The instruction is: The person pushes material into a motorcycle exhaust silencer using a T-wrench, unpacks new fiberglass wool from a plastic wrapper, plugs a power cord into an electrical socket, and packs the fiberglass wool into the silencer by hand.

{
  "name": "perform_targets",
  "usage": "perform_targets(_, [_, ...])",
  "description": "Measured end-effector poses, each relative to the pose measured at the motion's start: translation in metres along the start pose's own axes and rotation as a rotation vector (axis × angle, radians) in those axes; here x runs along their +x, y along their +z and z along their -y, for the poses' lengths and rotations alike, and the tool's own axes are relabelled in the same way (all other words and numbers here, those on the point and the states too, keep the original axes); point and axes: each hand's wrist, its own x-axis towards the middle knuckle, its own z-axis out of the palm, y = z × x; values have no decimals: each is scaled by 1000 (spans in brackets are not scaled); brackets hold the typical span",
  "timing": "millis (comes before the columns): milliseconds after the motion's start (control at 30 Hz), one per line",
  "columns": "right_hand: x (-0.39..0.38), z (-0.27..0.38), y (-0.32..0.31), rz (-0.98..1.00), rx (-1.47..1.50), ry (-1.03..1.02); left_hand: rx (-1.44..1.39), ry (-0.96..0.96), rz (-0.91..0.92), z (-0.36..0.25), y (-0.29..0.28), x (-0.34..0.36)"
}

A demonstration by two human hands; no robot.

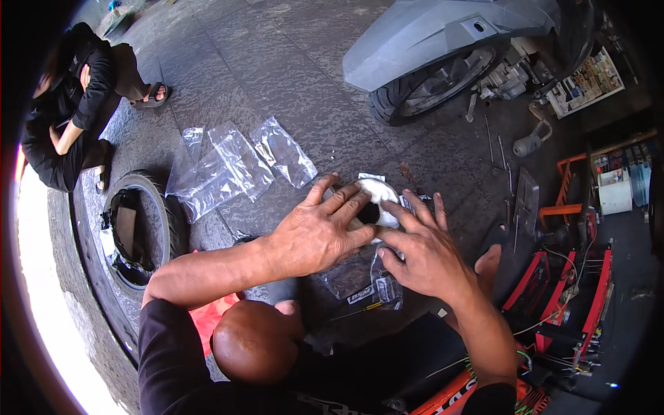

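Between my two hands is a round silvery-white part point(377, 188) with a dark opening at its middle. Its kind cannot be made out. My left hand point(315, 232) grips it from the left, fingers laid over its rim and into the edge of the opening. From the right, my right hand point(429, 259) presses its fingertips on the rim close to my left thumb. Much of the part's near side is hidden under my fingers. Just below the hands lie crumpled clear packaging point(387, 287) and a screwdriver with a yellow handle point(373, 306).
Clear plastic bags point(235, 162) lie on the dark floor point(256, 62), left of a loose tyre point(169, 221). A grey scooter point(443, 48) stands far right. Red tool racks point(553, 297) and hand tools point(508, 166) are at right. Another person point(83, 104) sits far left.
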Motion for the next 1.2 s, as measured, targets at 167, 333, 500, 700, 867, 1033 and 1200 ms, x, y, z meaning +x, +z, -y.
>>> perform_targets(167, [19, -16, 0, -84, 194, 108, 36, 25, 30, 5, 1, -3])
perform_targets(333, [50, -15, 10, -197, 194, 160, -9, 12, 9, 5, 4, -3])
perform_targets(500, [57, -22, 16, -239, 267, 182, -1, 19, 0, 6, 7, -5])
perform_targets(700, [68, -20, 18, -324, 194, 223, -54, 36, -37, 9, 11, -7])
perform_targets(867, [89, -30, 1, -120, 32, 153, -68, 44, -23, 14, 12, -8])
perform_targets(1033, [106, -38, -9, 210, 56, 272, -59, 81, -47, 14, 8, -4])
perform_targets(1200, [85, -39, 4, 24, 251, 232, -27, 107, -62, 20, 16, -13])
